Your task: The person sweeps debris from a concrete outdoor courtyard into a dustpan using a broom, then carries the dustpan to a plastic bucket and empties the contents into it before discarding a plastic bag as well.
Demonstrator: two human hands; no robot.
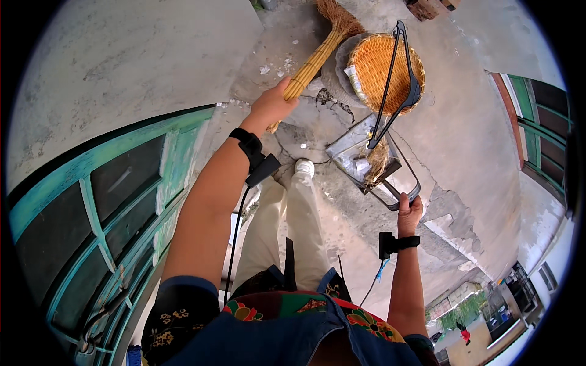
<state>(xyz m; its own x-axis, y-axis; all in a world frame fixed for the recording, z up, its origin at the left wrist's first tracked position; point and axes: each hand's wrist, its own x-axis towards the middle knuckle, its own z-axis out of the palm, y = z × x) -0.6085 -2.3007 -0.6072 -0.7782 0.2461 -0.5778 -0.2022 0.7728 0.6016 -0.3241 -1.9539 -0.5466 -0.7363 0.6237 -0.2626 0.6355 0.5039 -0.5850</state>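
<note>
My left hand [273,104] grips the bound-stalk handle of a straw broom [316,64]. The broom slants up and away, its brown bristle head [341,18] at the top of the view, near the wall. In my right hand [409,212] is the frame handle of a metal dustpan [348,148]. Dry straw [378,162] and a crumpled whitish scrap [361,164] lie in the pan. A black plastic clothes hanger [414,89] crosses in front of a round woven basket [373,59] and overlaps the pan's edge; what supports it cannot be told.
Under the basket is a round grey stone block [339,87]. Pale scraps [264,70] lie on the cracked concrete floor [293,137]. A green-framed window [100,219] with a metal latch is close on my left. Bricks [423,9] sit at the top, and green plants [464,311] grow at lower right.
</note>
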